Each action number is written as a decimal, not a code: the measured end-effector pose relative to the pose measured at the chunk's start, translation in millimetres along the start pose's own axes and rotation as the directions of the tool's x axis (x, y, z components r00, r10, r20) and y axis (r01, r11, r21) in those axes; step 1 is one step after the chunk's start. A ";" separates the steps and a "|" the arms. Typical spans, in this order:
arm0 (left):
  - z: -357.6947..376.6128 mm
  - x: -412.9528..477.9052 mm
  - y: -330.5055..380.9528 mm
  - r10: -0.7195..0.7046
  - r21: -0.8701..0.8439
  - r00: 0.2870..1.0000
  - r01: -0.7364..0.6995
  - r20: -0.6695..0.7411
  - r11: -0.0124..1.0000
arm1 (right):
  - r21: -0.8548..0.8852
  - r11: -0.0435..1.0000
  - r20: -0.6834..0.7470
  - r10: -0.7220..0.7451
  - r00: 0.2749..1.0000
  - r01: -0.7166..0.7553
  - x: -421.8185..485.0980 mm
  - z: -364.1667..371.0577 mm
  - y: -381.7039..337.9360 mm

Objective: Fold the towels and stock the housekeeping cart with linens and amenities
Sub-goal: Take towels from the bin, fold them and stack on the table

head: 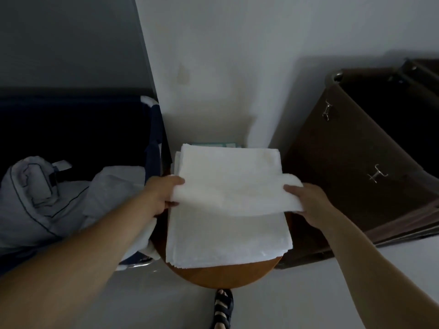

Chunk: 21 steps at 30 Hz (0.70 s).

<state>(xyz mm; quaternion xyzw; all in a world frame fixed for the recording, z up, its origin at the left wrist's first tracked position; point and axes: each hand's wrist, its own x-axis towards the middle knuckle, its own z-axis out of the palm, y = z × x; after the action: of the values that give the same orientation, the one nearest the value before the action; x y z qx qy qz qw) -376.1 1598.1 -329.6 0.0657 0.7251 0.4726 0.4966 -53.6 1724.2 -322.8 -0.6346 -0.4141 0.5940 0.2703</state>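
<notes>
A brown fabric cart (356, 186) stands right of a round wooden stool (221, 274), with a dark blue hamper (154, 148) on its left. On the stool lies a stack of white towels (228, 238). The left hand (161, 193) and right hand (306, 203) pinch opposite edges of the top folded white towel (228, 186).

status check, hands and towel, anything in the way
Both busy: left hand and right hand pinch the top towel by its sides. Held over folded stack on round table. Nothing in the way.
</notes>
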 end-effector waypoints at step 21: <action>-20.7 -4.9 -76.6 0.228 0.077 0.967 -0.220 -0.112 0.972 | -0.148 0.976 -0.067 -0.174 0.982 0.163 10.9 6.3 46.6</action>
<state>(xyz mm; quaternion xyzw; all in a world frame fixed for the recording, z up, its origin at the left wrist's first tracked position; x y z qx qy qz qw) -361.3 1540.8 -382.6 0.1345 0.7563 0.5053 0.3931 -50.8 1708.6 -368.4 -0.6379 -0.4965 0.5123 0.2901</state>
